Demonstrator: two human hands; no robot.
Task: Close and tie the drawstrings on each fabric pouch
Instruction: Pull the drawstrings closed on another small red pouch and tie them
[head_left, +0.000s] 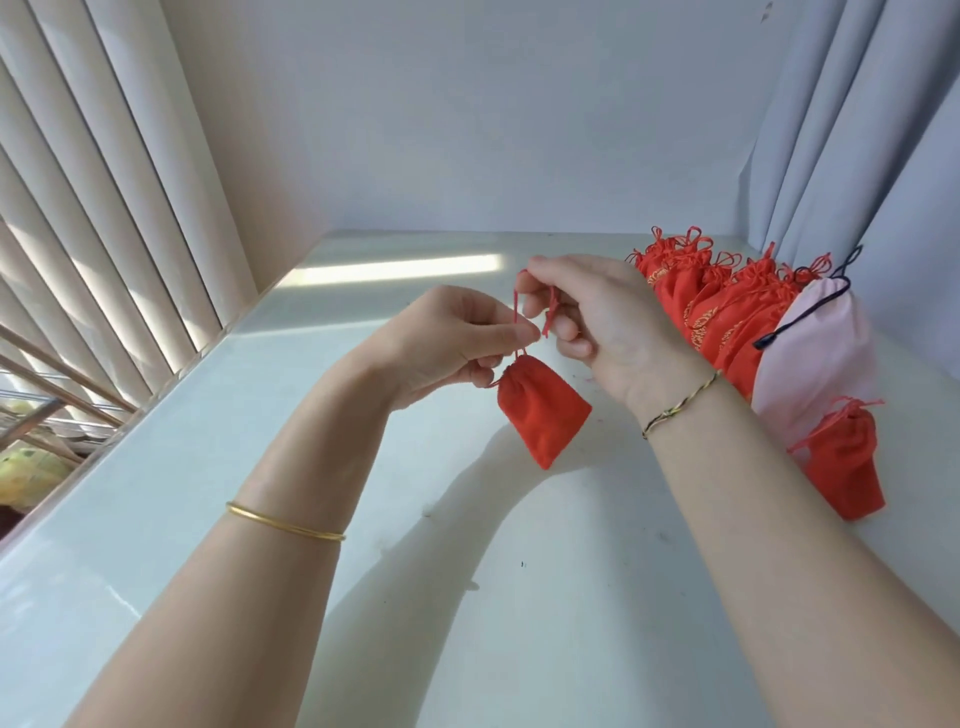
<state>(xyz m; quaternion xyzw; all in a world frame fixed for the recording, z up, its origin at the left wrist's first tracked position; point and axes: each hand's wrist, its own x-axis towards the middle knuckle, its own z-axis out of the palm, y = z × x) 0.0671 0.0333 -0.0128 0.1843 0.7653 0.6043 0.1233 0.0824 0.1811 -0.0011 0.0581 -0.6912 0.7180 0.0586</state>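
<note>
One white table (208, 467) fills most of the view, with one set of pale vertical blinds (104, 208) along its left edge and one grey-blue curtain (831, 130) hanging at its far right corner. Against that curtain lies one heap of red pouches (711, 296), some with a gold pattern, their tops gathered and knotted; they overlap too much to count. One pink pouch (821, 353) with one dark cord (800, 317) rests on the near side of the heap, and one loose red pouch (847, 467), its mouth drawn in, lies just in front of the pink one. Two hands meet above the middle of the table. The left hand (447, 348) has a narrow grip, thumb and forefinger pinching one red drawstring (516, 306) right above the neck of the held red pouch (540, 410). This pouch, the fourth kind of bag and the only one off the heap side, hangs tilted under the left fingers with its mouth gathered. The right hand (602, 312), just beside the left, has its grip curled round a second red strand (550, 312) that rises from the same pouch. One gold bangle (285, 521) circles the left forearm, and one thin braided bracelet (680, 405) circles the right wrist.
</note>
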